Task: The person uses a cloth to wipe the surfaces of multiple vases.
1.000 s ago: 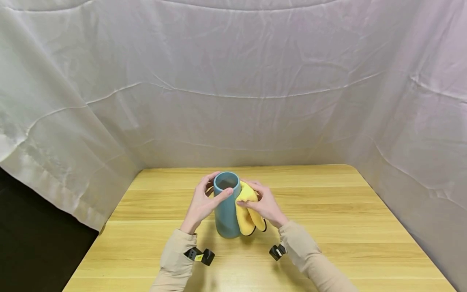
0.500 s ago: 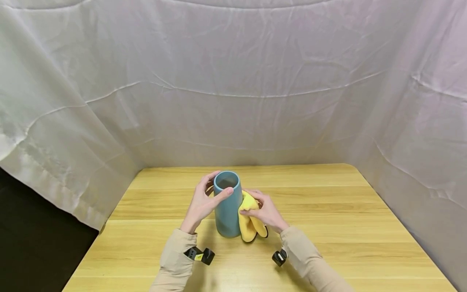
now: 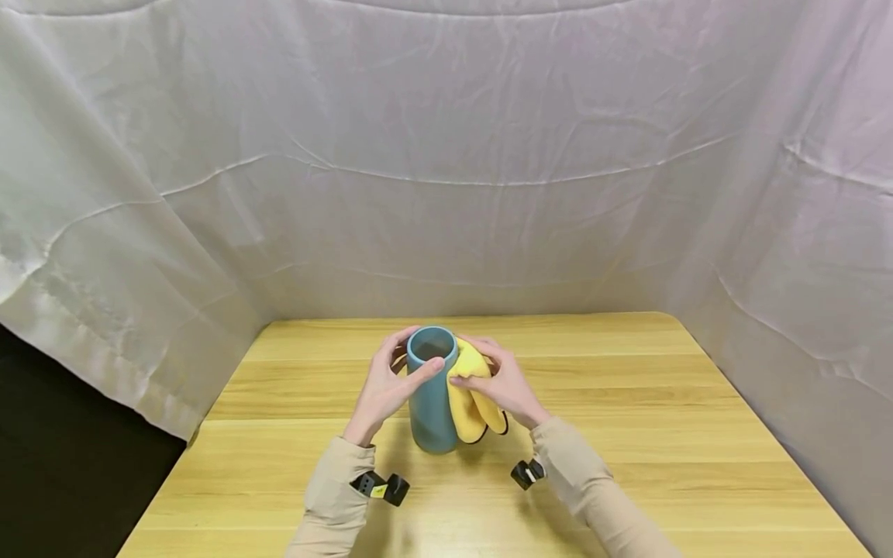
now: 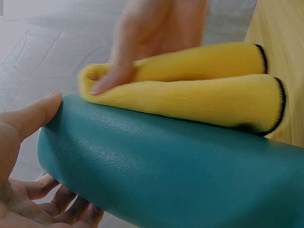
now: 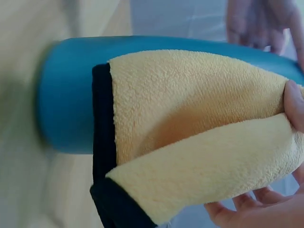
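Observation:
A tall blue-green vase point(image 3: 431, 415) with a round open mouth stands upright on the wooden table. My left hand point(image 3: 384, 387) grips it near the rim, thumb on the near side and fingers around the far left. On its right side my right hand point(image 3: 509, 390) holds a folded yellow cloth point(image 3: 463, 404) against the wall, thumb in front. Two flaps of the cloth with black edging hang down in the right wrist view. The palm side of my right hand is partly hidden by the cloth.
The light wood tabletop point(image 3: 663, 418) extends to both sides of the vase. Pale grey curtains point(image 3: 481, 178) enclose the back and sides. A dark area point(image 3: 63, 457) lies beyond the table's left edge. Each sleeve cuff carries a small black wrist camera point(image 3: 396, 489).
My right hand slid the cloth down the vase's side by half a second ago, and now it is back up near the rim. The left hand and vase have stayed almost still.

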### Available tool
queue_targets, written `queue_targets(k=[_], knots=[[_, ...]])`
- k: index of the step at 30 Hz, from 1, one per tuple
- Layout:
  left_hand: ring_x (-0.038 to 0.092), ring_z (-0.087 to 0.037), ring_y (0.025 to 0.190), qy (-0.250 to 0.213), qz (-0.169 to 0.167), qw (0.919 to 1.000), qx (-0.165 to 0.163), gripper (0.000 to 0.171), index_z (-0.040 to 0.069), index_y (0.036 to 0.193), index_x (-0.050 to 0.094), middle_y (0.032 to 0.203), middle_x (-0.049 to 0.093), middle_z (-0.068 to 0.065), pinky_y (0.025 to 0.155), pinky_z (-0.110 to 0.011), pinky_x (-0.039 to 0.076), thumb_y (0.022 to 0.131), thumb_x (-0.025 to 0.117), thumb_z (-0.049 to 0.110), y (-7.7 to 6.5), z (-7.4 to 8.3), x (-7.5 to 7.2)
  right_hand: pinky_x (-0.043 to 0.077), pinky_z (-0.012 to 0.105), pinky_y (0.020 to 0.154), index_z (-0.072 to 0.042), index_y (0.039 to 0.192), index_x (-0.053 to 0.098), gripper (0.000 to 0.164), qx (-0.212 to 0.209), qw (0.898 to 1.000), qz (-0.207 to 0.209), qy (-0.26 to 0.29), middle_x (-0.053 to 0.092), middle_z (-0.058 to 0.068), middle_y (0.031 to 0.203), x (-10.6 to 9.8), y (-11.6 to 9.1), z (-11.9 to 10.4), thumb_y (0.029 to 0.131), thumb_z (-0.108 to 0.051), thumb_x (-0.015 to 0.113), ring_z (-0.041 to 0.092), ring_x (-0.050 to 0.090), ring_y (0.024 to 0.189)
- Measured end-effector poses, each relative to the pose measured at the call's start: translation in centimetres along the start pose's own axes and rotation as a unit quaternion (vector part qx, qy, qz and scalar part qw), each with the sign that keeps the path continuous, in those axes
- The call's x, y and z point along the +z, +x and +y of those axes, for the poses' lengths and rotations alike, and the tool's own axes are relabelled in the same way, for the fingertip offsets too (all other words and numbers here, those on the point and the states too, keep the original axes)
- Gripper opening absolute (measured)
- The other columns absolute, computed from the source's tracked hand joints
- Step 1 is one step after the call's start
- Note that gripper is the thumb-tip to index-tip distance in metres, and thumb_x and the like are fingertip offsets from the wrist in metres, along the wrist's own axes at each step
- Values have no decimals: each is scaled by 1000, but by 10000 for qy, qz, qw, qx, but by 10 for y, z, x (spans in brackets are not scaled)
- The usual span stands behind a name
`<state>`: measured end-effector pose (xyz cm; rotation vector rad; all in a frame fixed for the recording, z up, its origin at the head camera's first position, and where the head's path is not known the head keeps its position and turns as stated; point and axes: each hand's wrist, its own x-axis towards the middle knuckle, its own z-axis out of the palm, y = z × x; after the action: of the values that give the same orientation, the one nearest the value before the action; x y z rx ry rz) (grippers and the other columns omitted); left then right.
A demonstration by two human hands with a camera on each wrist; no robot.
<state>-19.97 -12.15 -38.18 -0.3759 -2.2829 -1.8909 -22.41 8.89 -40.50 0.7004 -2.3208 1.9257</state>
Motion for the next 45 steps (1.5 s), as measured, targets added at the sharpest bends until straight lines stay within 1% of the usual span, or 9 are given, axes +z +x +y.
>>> queue_targets(k=[3,7,13,20,23,27,33,40,45], knots=[[53,-31,126,-21,20,10000,17,62,11,141,54,137,56,-13,118,-49,40,85,80,17,0,0,0,52,33,91,-13,141,59,65,-162,9998,39,-56,61,15,133,0,4,-9,81,-7,83,16,55,112],[53,-30,126,-3,12,10000,2,62,11,141,53,137,56,-13,119,-49,40,85,80,18,0,0,0,54,30,90,-13,141,60,65,-207,9997,40,-134,61,15,133,0,5,-13,81,-5,82,16,55,113],[54,-31,126,4,2,10000,8,61,12,141,54,136,56,-13,118,-50,40,85,80,19,0,1,0,52,38,94,-13,141,60,64,-158,9998,29,-78,61,15,134,-1,4,-9,81,-6,83,19,54,115],[53,-31,128,-4,23,10000,-40,62,12,141,53,138,56,-13,119,-51,40,85,80,19,-1,0,1,52,38,94,-12,139,61,64,-20,9999,-64,-90,61,15,134,-1,-4,10,80,-8,84,20,55,114],[53,-31,128,-18,26,10000,-28,62,12,141,53,138,55,-13,119,-51,39,85,80,18,-1,0,1,52,37,93,-13,140,61,65,198,9996,-124,-149,61,15,136,0,-8,22,79,-9,84,20,55,114],[53,-31,127,-36,39,10000,-27,62,12,141,53,138,55,-13,119,-51,39,85,80,18,-1,0,1,53,32,91,-12,141,60,66,472,9986,-183,-137,60,16,136,2,-13,35,79,-9,84,18,55,112],[52,-31,128,-2,30,10000,-46,62,12,142,53,139,55,-13,119,-51,39,86,79,18,-1,2,0,54,31,92,-11,141,60,66,568,9981,-213,-54,59,16,136,3,-17,44,80,-8,84,18,55,112],[52,-32,128,12,0,10000,-33,63,12,142,53,139,55,-14,120,-51,39,86,79,18,-1,2,0,53,34,94,-12,141,60,65,570,9982,-205,-11,59,16,137,2,-17,41,81,-10,83,18,55,113],[52,-32,128,-8,1,10000,-15,63,11,142,53,139,55,-14,120,-51,38,86,79,18,-1,2,0,54,32,91,-12,142,59,64,500,9987,-115,49,59,17,136,3,-14,29,83,-10,82,17,58,110]])
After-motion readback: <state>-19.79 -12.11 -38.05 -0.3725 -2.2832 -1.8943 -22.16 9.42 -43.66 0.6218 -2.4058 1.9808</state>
